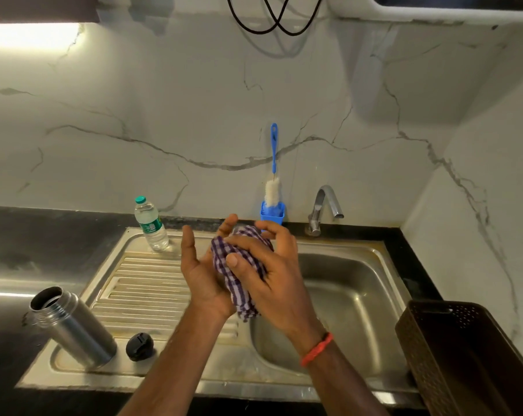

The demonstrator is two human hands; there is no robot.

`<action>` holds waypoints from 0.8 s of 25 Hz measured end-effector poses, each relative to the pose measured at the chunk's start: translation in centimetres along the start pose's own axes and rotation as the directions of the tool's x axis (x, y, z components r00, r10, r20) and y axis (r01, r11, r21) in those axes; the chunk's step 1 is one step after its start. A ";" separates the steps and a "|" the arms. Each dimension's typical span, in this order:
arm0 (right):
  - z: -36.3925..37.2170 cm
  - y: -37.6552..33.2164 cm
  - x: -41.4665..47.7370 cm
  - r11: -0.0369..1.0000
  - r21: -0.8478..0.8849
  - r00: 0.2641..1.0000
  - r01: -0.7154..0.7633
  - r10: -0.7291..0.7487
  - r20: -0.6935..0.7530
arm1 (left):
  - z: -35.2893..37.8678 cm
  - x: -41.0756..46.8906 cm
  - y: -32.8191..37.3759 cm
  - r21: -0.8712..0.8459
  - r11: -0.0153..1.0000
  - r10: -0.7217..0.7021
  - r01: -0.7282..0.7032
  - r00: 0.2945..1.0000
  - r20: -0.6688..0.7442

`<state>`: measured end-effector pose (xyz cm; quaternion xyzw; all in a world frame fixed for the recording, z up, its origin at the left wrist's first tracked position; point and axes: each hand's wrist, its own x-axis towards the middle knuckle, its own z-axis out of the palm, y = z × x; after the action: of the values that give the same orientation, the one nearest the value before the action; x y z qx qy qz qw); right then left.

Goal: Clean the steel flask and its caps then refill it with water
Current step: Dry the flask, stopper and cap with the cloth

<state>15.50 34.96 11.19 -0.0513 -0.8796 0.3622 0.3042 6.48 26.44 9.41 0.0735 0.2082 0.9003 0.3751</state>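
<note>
Cloth (pixel 242 274), checked purple and white, is sitting bunched between our two hands above the inner edge of the sink (pixel 338 298). We are cupping it from below with our left hand (pixel 201 271), palm turned up and fingers spread apart, the thumb standing clear of the fabric. We are pressing our right hand (pixel 266 265) down over the top of it, thumb and fingers curled around the bundle; whether anything is wrapped inside the cloth we cannot tell. A red thread band (pixel 317 349) is circling our right wrist.

We are seeing the steel flask (pixel 74 328) standing open-mouthed and uncapped at the near left corner of the ribbed draining board (pixel 146 289), leaning in the wide view. Just beside it, to its right, a black cap (pixel 139 346) is lying on the board, apart from the flask. A clear plastic water bottle (pixel 150 225) with a green lid is standing at the far edge of the board.

Against the marble wall, a blue-handled bottle brush (pixel 273 175) is standing in a blue holder (pixel 272 214), with the tap (pixel 324 208) to its right. A brown perforated basket (pixel 464 355) is sitting on the dark surface (pixel 29 241), right of the sink.
</note>
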 end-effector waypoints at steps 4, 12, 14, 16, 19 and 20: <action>0.5 -0.1 -0.7 0.995 0.020 0.993 -0.097 0.099 -0.060 | -0.2 -0.3 0.4 0.072 0.996 0.054 -0.056 0.998 0.020; 0.8 0.3 -0.6 0.857 0.435 0.931 -0.277 0.352 -0.101 | 0.9 -1.1 0.3 0.247 0.964 0.135 -0.101 0.983 -0.125; 1.4 0.1 -1.0 0.867 0.409 0.943 -0.284 0.329 -0.042 | 0.7 -0.7 0.4 0.294 0.947 0.192 -0.128 0.961 -0.200; 2.0 0.0 -1.3 0.846 0.440 0.941 -0.302 0.337 -0.001 | 0.1 -0.2 0.5 0.375 0.915 0.269 -0.151 0.919 -0.287; 1.6 -0.1 -1.1 0.789 0.501 0.920 -0.356 0.391 0.037 | -0.6 0.4 0.6 0.477 0.858 0.372 -0.190 0.870 -0.322; 1.4 -0.1 -1.0 0.778 0.503 0.911 -0.377 0.410 0.049 | -0.7 0.5 0.5 0.524 0.827 0.416 -0.204 0.849 -0.326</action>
<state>15.50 33.72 10.03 -0.1645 -0.7143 0.6318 0.2523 5.64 26.27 9.00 -0.0031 0.4818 0.8657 0.1356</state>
